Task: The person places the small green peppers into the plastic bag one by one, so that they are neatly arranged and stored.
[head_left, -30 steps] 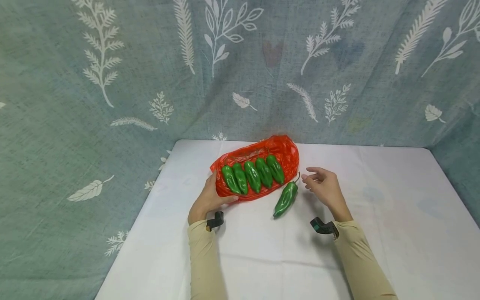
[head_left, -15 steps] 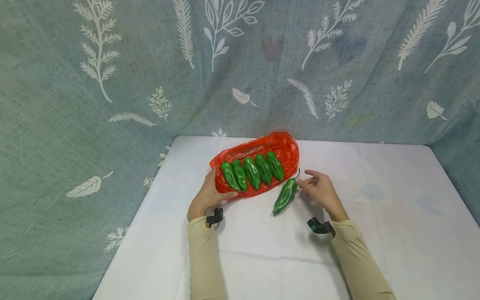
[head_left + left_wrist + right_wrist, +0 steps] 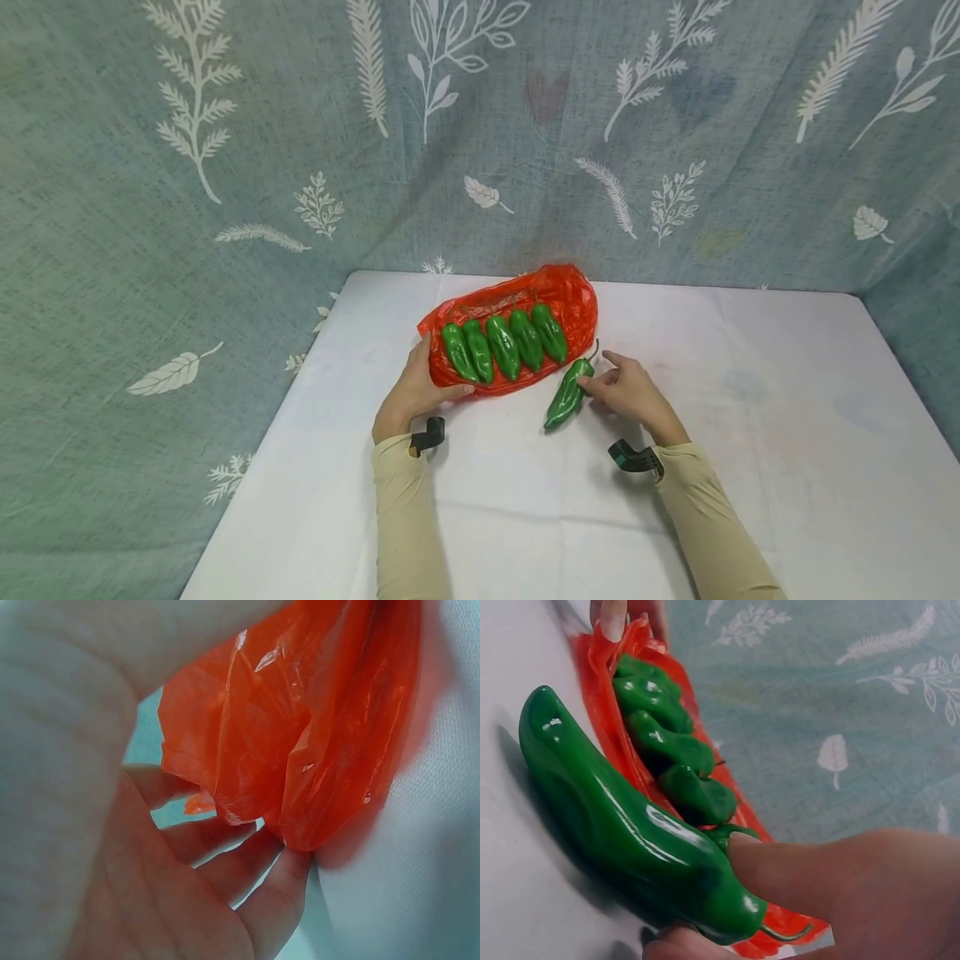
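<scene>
In the head view a red plastic bag (image 3: 577,300) lies spread on the white table, with several green chili peppers (image 3: 504,346) side by side on it. My left hand (image 3: 411,393) holds the bag's left end, thumb on the near side and fingers on the far side; the left wrist view shows fingers (image 3: 277,896) against the crinkled red plastic. One loose green chili pepper (image 3: 567,396) lies just in front of the bag, its curved stem pointing away. Over its stem end my right hand (image 3: 633,392) spreads thumb and fingers (image 3: 780,870); a fingertip appears to touch it.
A white cloth (image 3: 517,500) covers the table. Behind and to the left hangs a grey-green curtain (image 3: 285,150) with white leaf prints, close to the table's back edge. Dark wrist straps (image 3: 429,436) sit on both wrists.
My right hand has moved left, from beside the loose chili pepper's stem to over its upper part. My left hand stays at the bag. The view has shifted slightly.
</scene>
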Available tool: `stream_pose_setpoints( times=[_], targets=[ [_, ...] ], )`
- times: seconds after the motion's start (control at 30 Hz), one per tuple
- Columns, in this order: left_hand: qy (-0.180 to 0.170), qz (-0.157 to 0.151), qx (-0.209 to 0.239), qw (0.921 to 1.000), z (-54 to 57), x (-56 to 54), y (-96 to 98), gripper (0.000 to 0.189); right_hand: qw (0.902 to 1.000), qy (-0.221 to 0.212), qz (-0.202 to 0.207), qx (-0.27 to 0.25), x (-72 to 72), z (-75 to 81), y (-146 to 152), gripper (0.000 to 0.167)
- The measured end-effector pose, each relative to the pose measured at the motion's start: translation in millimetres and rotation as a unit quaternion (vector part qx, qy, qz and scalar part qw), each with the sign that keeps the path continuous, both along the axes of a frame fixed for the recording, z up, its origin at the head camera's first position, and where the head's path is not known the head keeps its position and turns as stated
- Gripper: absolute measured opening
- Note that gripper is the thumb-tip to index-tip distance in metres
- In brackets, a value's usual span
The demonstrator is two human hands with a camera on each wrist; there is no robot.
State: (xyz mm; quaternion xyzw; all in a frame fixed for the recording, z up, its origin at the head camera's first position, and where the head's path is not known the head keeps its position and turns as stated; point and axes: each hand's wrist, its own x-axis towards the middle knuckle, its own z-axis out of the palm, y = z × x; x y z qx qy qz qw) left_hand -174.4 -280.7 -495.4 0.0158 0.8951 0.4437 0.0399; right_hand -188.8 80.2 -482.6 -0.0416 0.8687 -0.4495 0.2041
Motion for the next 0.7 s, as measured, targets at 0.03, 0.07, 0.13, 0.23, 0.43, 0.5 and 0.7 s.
stream_pose_setpoints(
  times=[0.03,0.07,0.13,0.23,0.43,0.5,0.7],
  targets=[
    [-0.001,0.002,0.002,1.0000,0.4,0.5,0.0,0.117,1.0000,-0.003,0.003,0.002,0.4,-0.4,-1.0,0.089],
    [-0.001,0.002,0.002,1.0000,0.3,0.6,-0.1,0.117,1.0000,-0.006,0.004,0.002,0.7,-0.7,-1.9,0.089],
    [0.000,0.002,0.002,1.0000,0.4,1.0,-0.4,0.118,0.9999,-0.008,0.006,0.003,0.9,-1.9,-3.1,0.090],
    [0.005,-0.005,0.001,1.0000,0.3,1.0,-1.4,0.119,0.9999,-0.012,0.008,-0.002,0.5,-4.3,-4.4,0.091],
    [-0.005,-0.001,-0.007,1.0000,0.2,2.9,-4.5,0.118,0.9995,-0.013,0.023,-0.018,0.0,-8.1,-7.5,0.093],
    [-0.002,-0.001,-0.004,1.0000,0.4,2.7,-4.5,0.116,0.9996,-0.009,0.022,-0.018,0.0,-8.3,-8.1,0.094],
    [0.007,-0.016,0.002,0.9998,0.9,0.5,-1.5,0.115,0.9998,-0.002,0.019,-0.011,0.1,-8.4,-5.5,0.096]
  ],
)
